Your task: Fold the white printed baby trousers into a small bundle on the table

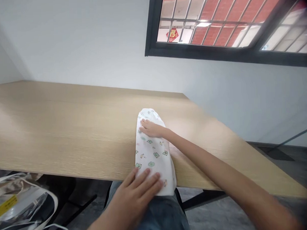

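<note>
A folded piece of white printed cloth (154,145) with small green cartoon animals lies lengthwise over the front edge of the table. Its near end hangs past that edge, above my lap. My left hand (138,192) rests on this near end, palm down with the fingers spread. Farther up, my right hand (151,127) lies flat on the cloth near its far end, slightly blurred. Whether the cloth is a garment or a plain sheet, I cannot tell.
The light wood table (75,127) reaches back to a white wall, its right edge slanting away. A clear bag (25,203) with white straps and a yellow label is at the lower left. A barred window (210,22) is at the upper right.
</note>
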`<state>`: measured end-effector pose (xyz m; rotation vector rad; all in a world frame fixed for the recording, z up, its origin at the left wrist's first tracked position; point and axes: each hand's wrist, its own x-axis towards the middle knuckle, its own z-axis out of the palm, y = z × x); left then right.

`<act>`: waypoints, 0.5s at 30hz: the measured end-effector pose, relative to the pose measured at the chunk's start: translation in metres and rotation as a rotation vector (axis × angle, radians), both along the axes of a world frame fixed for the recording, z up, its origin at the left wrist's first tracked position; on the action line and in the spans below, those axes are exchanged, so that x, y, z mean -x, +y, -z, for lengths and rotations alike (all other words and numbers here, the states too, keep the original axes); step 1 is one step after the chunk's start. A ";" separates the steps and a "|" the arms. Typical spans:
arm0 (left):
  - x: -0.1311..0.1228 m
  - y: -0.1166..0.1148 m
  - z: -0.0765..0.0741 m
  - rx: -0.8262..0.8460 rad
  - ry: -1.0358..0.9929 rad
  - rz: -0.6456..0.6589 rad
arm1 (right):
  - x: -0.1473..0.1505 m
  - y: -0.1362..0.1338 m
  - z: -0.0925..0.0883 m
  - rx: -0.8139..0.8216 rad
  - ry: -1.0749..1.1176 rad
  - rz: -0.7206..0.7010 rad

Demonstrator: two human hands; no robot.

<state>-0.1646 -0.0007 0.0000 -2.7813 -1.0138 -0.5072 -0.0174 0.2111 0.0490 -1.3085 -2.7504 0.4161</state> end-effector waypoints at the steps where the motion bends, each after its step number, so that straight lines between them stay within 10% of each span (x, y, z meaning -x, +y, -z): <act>1: 0.006 0.005 0.000 -0.014 -0.008 -0.033 | -0.007 -0.018 -0.005 0.028 -0.015 -0.039; 8: 0.023 0.033 0.002 -0.142 -0.091 -0.034 | -0.059 -0.149 -0.014 0.002 -0.126 -0.288; 15: 0.017 0.031 -0.020 -0.067 -0.273 0.096 | -0.068 -0.181 0.007 -0.465 -0.169 -0.330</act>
